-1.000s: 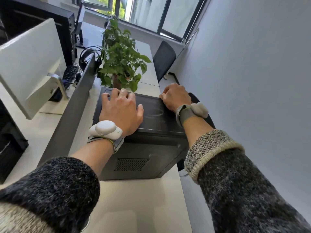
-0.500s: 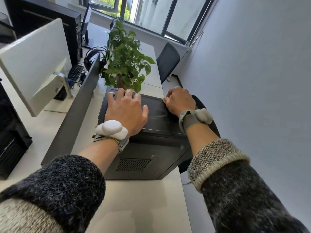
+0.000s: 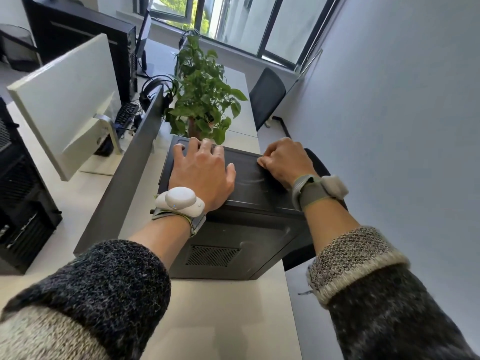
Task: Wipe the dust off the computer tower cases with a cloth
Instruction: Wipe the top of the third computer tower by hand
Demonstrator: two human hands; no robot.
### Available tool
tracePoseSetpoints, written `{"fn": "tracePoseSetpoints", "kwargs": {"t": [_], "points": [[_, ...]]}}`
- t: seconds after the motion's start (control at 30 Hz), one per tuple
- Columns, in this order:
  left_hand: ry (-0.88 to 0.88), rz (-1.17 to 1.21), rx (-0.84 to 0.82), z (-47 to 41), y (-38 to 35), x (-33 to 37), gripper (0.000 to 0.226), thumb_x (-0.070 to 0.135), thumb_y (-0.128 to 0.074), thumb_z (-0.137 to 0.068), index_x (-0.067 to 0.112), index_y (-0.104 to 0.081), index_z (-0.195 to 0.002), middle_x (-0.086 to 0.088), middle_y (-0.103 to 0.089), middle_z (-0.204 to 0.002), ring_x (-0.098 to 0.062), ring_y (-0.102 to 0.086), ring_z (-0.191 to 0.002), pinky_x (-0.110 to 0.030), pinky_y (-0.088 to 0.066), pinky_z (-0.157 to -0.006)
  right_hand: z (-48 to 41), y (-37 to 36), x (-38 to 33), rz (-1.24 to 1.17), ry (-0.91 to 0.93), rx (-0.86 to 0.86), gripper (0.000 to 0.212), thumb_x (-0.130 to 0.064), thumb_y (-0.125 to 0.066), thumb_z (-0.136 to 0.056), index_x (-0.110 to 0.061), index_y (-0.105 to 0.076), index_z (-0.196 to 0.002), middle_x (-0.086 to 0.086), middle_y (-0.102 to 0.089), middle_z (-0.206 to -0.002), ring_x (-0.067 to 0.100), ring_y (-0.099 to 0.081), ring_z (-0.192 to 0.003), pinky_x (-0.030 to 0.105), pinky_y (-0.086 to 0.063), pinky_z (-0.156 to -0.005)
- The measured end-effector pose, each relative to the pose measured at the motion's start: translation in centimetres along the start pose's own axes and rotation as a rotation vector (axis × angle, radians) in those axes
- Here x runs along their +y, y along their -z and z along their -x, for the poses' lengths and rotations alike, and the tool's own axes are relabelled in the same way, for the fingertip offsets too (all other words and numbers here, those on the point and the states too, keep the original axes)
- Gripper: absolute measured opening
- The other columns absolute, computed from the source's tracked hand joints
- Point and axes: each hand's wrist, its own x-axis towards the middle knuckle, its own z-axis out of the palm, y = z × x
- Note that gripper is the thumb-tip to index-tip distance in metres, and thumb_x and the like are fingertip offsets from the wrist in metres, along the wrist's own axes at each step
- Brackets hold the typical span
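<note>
Tower case (image 3: 259,203) runs lengthwise away; left hand (image 3: 202,175) flat atop; right hand (image 3: 283,161) curled, grasp unclear

On the white desk (image 3: 220,320): a leafy potted plant (image 3: 202,100), a white monitor (image 3: 67,100) seen from behind, a grey divider (image 3: 124,178), black headphones (image 3: 153,89); beyond, a black chair (image 3: 267,96) by the window (image 3: 233,19).

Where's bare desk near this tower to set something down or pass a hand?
Widest bare patch: the desk between the computer tower's vented face and your sleeves. A narrow strip runs between the divider and the tower's left side. Crowded: potted plant at the tower's far edge, left hand and right hand on its top, monitor and keyboard beyond the divider.
</note>
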Motion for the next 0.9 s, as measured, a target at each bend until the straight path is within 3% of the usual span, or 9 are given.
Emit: {"fn": "tracePoseSetpoints", "kwargs": {"t": [0.13,0.47,0.7,0.9], "points": [[-0.001,0.003,-0.003,0.1,0.0,-0.2,0.053,0.053,-0.036,-0.099,0.014,-0.062,-0.122,-0.011,-0.062,-0.127,-0.032,-0.051,-0.121,-0.054,-0.037,-0.104,-1.5,-0.9,-1.2,-0.001,-0.035,0.053,0.015,-0.038,-0.075,-0.093,-0.025,-0.082,-0.098,0.002,-0.076,-0.108,0.027,-0.069,-0.102,0.034,-0.056,-0.088],[-0.004,0.021,0.005,0.1,0.1,-0.1,0.053,0.053,-0.035,-0.099,0.014,-0.062,-0.121,-0.011,-0.062,-0.123,-0.032,-0.051,-0.119,-0.053,-0.038,-0.101,3.8,-0.3,0.0,0.011,0.001,0.045,0.017,-0.044,-0.070,-0.097,-0.029,-0.077,-0.095,-0.001,-0.073,-0.107,0.025,-0.067,-0.102,0.045,-0.058,-0.093],[0.000,0.012,0.014,0.2,0.0,-0.4,0.052,0.053,-0.034,-0.097,0.015,-0.063,-0.117,-0.010,-0.063,-0.119,-0.032,-0.052,-0.116,-0.054,-0.039,-0.100,10.1,0.4,0.7,-0.009,0.074,0.038,0.016,-0.045,-0.068,-0.100,-0.031,-0.072,-0.092,-0.015,-0.064,-0.097,0.014,-0.063,-0.090,0.038,-0.055,-0.082],[-0.005,0.008,0.004,0.1,-0.2,-0.2,0.052,0.053,-0.034,-0.098,0.015,-0.062,-0.118,-0.010,-0.062,-0.120,-0.032,-0.051,-0.118,-0.055,-0.037,-0.101,8.2,0.5,0.2,0.025,-0.010,-0.005,0.015,-0.047,-0.067,-0.098,-0.033,-0.070,-0.095,-0.007,-0.070,-0.101,0.021,-0.068,-0.094,0.046,-0.060,-0.087]]}}
